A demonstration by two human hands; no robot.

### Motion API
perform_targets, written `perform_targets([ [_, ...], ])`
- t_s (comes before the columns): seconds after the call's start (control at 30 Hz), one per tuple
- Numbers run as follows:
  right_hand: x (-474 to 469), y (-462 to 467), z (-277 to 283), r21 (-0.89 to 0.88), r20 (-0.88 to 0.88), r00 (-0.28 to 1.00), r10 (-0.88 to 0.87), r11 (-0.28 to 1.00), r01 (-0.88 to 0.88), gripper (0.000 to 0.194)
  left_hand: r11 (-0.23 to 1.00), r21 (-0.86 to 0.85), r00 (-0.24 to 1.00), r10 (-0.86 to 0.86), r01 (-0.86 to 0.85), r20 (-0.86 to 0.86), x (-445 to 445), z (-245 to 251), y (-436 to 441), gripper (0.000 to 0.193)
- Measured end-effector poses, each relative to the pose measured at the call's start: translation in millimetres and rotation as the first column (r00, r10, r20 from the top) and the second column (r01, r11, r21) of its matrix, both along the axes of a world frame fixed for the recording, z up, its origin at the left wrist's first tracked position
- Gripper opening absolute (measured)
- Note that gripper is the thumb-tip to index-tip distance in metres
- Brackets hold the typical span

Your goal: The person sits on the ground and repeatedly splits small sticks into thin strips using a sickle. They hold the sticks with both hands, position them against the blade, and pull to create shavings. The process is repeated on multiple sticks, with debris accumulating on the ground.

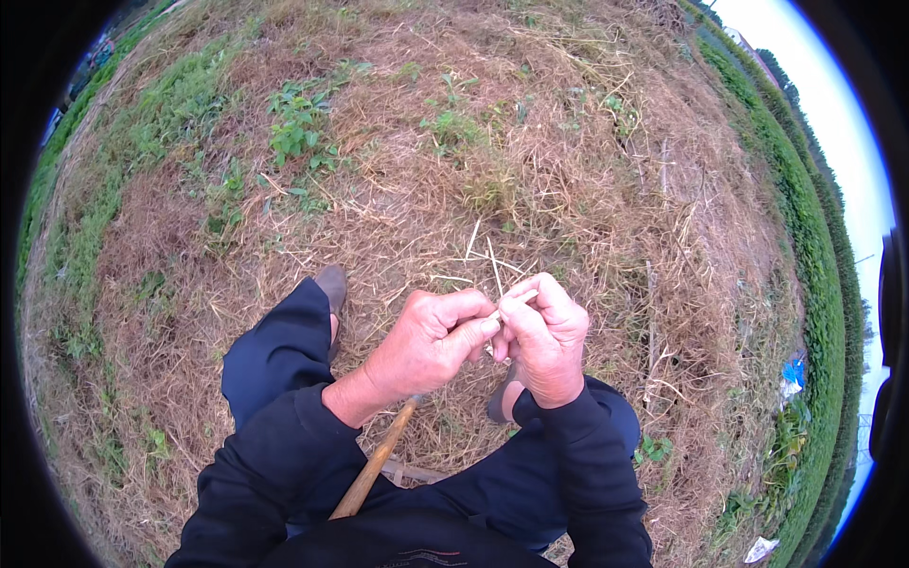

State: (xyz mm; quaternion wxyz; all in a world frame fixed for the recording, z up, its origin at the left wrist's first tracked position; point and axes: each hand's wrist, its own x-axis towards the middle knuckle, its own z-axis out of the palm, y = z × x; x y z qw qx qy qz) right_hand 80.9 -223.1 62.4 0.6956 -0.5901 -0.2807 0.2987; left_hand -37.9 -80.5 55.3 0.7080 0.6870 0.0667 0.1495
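Note:
Both hands meet in front of my body, above dry grass. My left hand (429, 344) pinches a short pale stalk or sliver (513, 302) between thumb and index finger. The thumb and index finger of my right hand (543, 337) hold the same pale piece at its upper right part. Several pale strips (495, 266) lie on the ground just beyond my fingers. A wooden handle (378, 461) leans up from my lap, its upper end near my left wrist; what it belongs to is hidden.
My shoes (331, 287) stand on ground covered with dried grass. Leafy green weeds (295, 128) grow ahead to the left. A green hedge (817, 248) runs along the right. Blue and white litter (793, 373) and a white scrap (761, 549) lie near it.

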Motion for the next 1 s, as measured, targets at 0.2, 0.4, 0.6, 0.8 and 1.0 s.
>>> perform_targets([
  [0.2, -0.8, 4.9, -10.6, 0.011, -0.020, 0.999, -0.043, 0.999, 0.044, 0.006, 0.996, 0.077, 0.998, 0.049, -0.052, 0.035, 1.4, -3.5, -4.4, 0.015],
  [0.4, 14.9, 4.4, -9.2, 0.020, -0.205, 0.978, 0.046, 0.999, -0.043, 0.007, 0.994, 0.085, 0.996, 0.074, -0.069, -0.047, 6.5, 2.8, -6.4, 0.014],
  [0.6, 22.6, 0.0, -5.4, 0.062, -0.206, 0.978, 0.041, 0.998, -0.029, 0.007, 0.998, -0.069, 0.994, 0.005, -0.013, -0.108, 12.7, 2.3, -4.2, 0.014],
  [0.8, 30.3, -8.8, -3.8, 0.076, -0.219, 0.976, -0.011, 0.997, 0.028, 0.009, 1.000, -0.025, 0.986, -0.023, 0.019, -0.168, 7.9, -1.0, -2.1, 0.014],
  [1.0, 24.1, -8.8, -8.0, 0.111, -0.221, 0.967, 0.125, 0.989, -0.102, 0.017, 0.999, 0.032, 0.988, 0.022, -0.017, -0.152, 7.3, 4.8, -2.3, 0.017],
])
